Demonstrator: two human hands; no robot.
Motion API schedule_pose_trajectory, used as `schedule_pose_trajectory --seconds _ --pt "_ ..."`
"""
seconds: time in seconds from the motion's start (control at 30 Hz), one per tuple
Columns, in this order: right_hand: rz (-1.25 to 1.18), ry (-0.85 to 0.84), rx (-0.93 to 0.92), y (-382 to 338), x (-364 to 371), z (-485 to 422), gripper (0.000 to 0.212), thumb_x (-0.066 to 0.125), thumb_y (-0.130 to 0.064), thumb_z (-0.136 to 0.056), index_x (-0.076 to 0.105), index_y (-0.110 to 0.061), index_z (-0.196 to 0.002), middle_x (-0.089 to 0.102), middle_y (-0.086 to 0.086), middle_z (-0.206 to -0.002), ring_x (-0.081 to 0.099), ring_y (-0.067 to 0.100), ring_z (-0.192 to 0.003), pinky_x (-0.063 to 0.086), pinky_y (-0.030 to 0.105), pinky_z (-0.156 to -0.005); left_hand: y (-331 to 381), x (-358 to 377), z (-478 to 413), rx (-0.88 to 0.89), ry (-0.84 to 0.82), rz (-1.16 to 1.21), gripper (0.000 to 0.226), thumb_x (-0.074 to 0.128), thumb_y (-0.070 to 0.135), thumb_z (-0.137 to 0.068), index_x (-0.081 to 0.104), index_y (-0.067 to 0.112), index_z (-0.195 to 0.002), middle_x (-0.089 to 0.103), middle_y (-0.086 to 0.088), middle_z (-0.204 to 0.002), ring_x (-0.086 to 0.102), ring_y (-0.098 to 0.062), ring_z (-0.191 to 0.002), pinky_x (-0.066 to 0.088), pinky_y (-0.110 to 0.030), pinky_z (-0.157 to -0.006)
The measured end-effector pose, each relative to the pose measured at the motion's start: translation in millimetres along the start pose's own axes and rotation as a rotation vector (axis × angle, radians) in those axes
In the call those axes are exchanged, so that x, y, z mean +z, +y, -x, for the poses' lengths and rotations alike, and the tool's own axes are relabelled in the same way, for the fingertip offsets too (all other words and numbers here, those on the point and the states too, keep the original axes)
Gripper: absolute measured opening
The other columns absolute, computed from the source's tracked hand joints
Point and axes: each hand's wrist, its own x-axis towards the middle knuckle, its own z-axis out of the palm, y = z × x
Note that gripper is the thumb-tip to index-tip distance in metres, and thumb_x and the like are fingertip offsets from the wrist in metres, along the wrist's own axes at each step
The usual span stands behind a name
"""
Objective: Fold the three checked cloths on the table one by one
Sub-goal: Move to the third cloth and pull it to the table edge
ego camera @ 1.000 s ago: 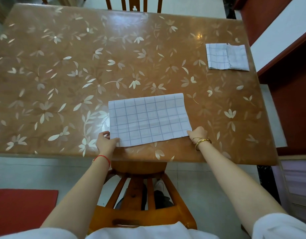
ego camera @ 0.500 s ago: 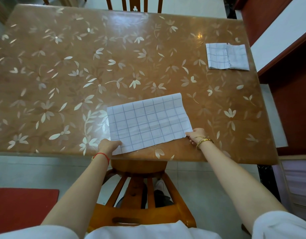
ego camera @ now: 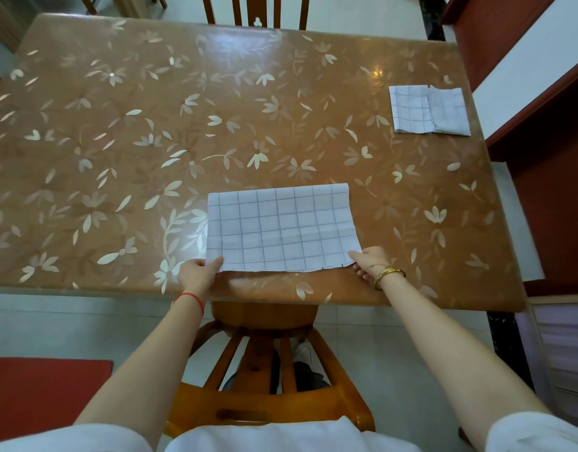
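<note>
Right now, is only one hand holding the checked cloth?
No, the left hand and the right hand each hold a near corner of the checked cloth.

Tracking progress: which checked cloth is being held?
The wide cloth at the near edge, held by left hand and right hand; folded cloths lie far right.

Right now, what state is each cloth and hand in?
Near cloth: flat on table, near edge slightly raised.
Left hand: pinches its near-left corner.
Right hand: pinches its near-right corner.
Folded cloths: folded, resting far right, untouched.
</note>
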Motion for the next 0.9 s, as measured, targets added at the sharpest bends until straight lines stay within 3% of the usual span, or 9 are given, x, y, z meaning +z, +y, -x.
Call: schedule_pose_trajectory --seconds 0.1,0.2,0.33,0.43,0.5,0.7,0.9 --pt "0.030 0.015 -0.004 4 6 3 0.018 0.055 -0.012 -0.088 0.061 -0.006 -0.072 0.063 0.004 -0.060 0.048 0.012 -0.045 0.039 0.021 -0.040 -1 -9 -1 0.044 0.016 -0.064 0.044 0.069 0.044 -0.084 0.055 0.009 -0.062 0.056 -0.010 -0.062 0.055 -0.028 -0.070 0.044 -0.036 -0.069" --pt "0.085 -0.013 -0.001 6 12 13 0.017 0.058 -0.008 -0.084 0.059 -0.006 -0.067 0.060 0.006 -0.060 0.049 0.013 -0.045 0.039 0.018 -0.038 -3 -18 -3 0.069 0.029 -0.085 0.043 0.071 0.048 -0.080 0.054 0.014 -0.060 0.059 -0.007 -0.064 0.062 -0.032 -0.075 0.052 -0.040 -0.078" --pt "0.158 -0.050 -0.023 4 9 19 0.019 0.068 -0.014 -0.081 0.061 -0.007 -0.065 0.062 0.009 -0.064 0.054 0.016 -0.052 0.042 0.021 -0.043 -8 -25 -13 0.067 0.036 -0.111 0.052 0.070 0.057 -0.072 0.068 0.006 -0.085 0.069 -0.014 -0.084 0.067 -0.034 -0.086 0.056 -0.042 -0.077" --pt "0.115 -0.057 -0.033 3 8 20 0.027 0.067 -0.031 -0.086 0.065 -0.007 -0.073 0.064 0.007 -0.064 0.054 0.015 -0.052 0.043 0.021 -0.043 -1 -28 -4 0.076 0.035 -0.119 0.039 0.073 0.046 -0.080 0.060 0.011 -0.067 0.060 -0.007 -0.068 0.064 -0.034 -0.084 0.046 -0.034 -0.067" --pt "0.048 -0.037 -0.008 2 9 19 0.033 0.060 -0.034 -0.092 0.069 -0.003 -0.084 0.068 0.005 -0.065 0.052 0.014 -0.049 0.044 0.020 -0.041 -2 -28 -5 0.077 0.025 -0.117 0.037 0.073 0.045 -0.081 0.061 0.013 -0.068 0.062 -0.007 -0.071 0.064 -0.032 -0.082 0.046 -0.034 -0.068" --pt "0.064 -0.017 0.027 5 14 15 0.018 0.063 -0.017 -0.091 0.066 -0.001 -0.083 0.064 0.009 -0.062 0.053 0.017 -0.050 0.052 0.028 -0.055 -8 -31 -14 0.047 0.002 -0.148 0.046 0.072 0.051 -0.080 0.072 0.009 -0.096 0.070 -0.010 -0.090 0.065 -0.030 -0.089 0.056 -0.042 -0.081" --pt "0.162 0.017 -0.032 7 15 19 0.015 0.063 -0.013 -0.088 0.066 -0.002 -0.079 0.058 0.009 -0.057 0.053 0.018 -0.049 0.049 0.027 -0.052 -10 -30 -14 0.084 0.003 -0.162 0.046 0.073 0.046 -0.082 0.070 0.001 -0.077 0.068 -0.015 -0.074 0.067 -0.033 -0.078 0.053 -0.036 -0.068"
